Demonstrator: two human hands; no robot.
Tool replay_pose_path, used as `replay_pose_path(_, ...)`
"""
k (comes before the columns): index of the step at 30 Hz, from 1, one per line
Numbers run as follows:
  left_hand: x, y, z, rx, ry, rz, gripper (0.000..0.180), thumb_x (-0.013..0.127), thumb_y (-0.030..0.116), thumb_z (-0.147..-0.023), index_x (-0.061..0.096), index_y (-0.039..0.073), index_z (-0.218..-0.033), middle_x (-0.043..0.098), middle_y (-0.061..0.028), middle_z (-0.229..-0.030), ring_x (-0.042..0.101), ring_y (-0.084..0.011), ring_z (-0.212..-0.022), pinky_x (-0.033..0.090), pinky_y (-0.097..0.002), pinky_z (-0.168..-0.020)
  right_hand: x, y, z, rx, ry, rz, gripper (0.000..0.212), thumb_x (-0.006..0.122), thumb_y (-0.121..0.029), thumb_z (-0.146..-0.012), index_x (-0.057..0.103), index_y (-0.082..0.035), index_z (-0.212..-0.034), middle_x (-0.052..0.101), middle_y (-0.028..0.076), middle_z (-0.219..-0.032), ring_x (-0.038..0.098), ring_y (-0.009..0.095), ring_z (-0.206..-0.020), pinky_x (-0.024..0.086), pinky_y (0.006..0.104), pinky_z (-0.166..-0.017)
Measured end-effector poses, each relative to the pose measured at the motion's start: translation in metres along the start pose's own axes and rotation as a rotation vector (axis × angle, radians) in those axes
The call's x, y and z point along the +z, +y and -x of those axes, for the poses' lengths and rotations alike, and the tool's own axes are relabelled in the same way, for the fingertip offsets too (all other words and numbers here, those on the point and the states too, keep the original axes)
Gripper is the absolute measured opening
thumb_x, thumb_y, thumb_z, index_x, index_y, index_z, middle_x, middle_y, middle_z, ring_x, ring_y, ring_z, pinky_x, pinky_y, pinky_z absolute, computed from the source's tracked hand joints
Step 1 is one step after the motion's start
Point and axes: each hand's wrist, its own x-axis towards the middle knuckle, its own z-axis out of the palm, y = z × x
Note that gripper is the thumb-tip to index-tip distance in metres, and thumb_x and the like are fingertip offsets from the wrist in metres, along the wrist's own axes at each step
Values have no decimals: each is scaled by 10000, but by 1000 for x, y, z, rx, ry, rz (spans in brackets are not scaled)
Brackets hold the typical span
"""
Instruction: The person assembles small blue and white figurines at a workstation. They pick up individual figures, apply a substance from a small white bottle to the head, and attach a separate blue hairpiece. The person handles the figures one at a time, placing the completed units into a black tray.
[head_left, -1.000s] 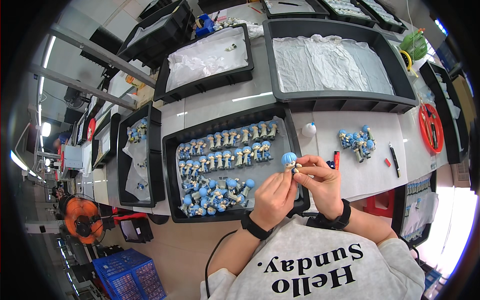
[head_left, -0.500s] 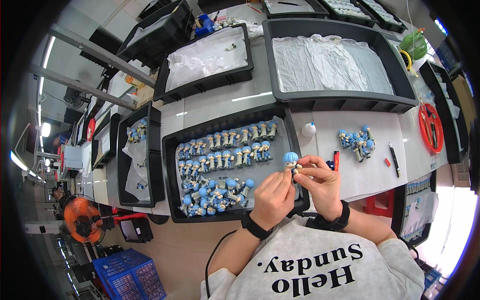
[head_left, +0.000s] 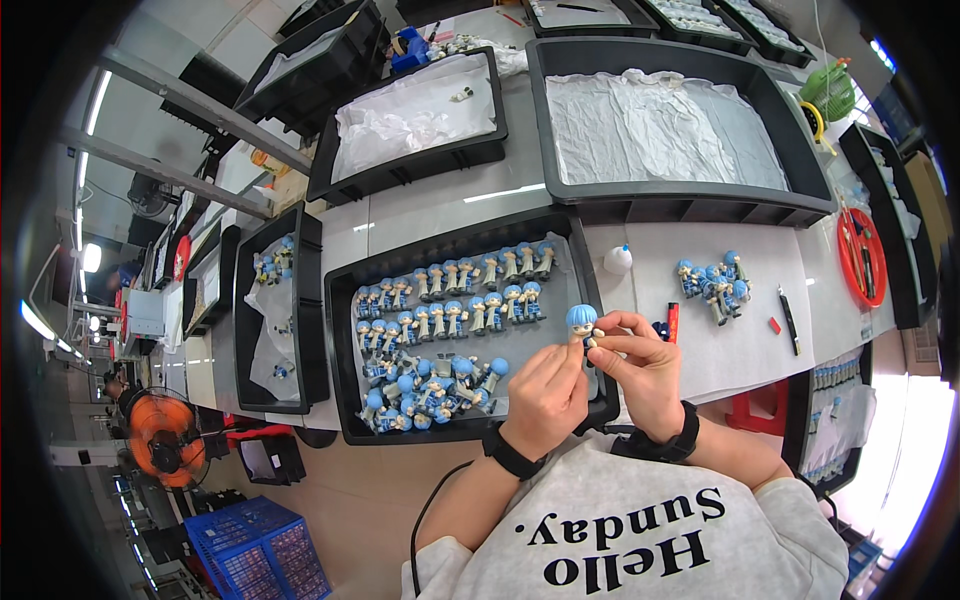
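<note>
Both hands pinch one blue-haired figure (head_left: 581, 323) over the black tray (head_left: 340, 340). The left hand (head_left: 545, 395) fingers press its body; the right hand (head_left: 645, 368) fingers grip beside its head.

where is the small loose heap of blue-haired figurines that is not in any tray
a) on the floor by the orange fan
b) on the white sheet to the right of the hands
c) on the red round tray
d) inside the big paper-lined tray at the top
b: the loose heap of figurines lies on the white sheet, right of the right hand and left hand, which hold one blue-haired figurine.
</note>
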Motion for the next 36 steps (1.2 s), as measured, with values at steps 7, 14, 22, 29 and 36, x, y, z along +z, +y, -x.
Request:
replay_pose_path(7,1,-1,1,-7,-5,-4,322,574,-121,-646,608,-91,-965,631,-176,-796,624,-306,-683,505,-341,-609,0,1,0,-9,6,1,167,665,78,-744,676,41,-907,523,93,-1091,553,150,-950,483,238,-797)
replay_pose_path(14,2,-2,2,-7,-2,0,309,576,-117,-658,609,-90,-964,634,-176,-804,626,-309,-689,506,-342,-615,0,0,0,-2,14,18,161,664,75,-746,674,42,-904,530,93,-1084,551,145,-945,482,237,-797)
replay_pose_path(22,12,-10,9,-125,8,124,265,608,-85,-729,623,-52,-991,654,-177,-886,645,-305,-762,508,-318,-664,-7,6,-5,7,19,46,140,669,58,-750,670,34,-888,532,86,-1086,545,157,-960,471,240,-782)
replay_pose_path(29,27,-13,15,-245,58,265,262,630,-62,-745,630,-24,-1004,653,-168,-898,642,-301,-798,505,-321,-686,-21,19,-11,3,-8,11,138,647,104,-745,641,36,-865,538,107,-1090,563,161,-974,508,258,-815)
replay_pose_path(36,41,-26,33,-564,60,589,323,637,-34,-786,610,-5,-1106,668,-115,-962,645,-145,-821,514,-259,-726,-29,28,-14,88,10,-68,183,647,85,-760,542,29,-899,570,133,-1073,581,169,-983,510,282,-836)
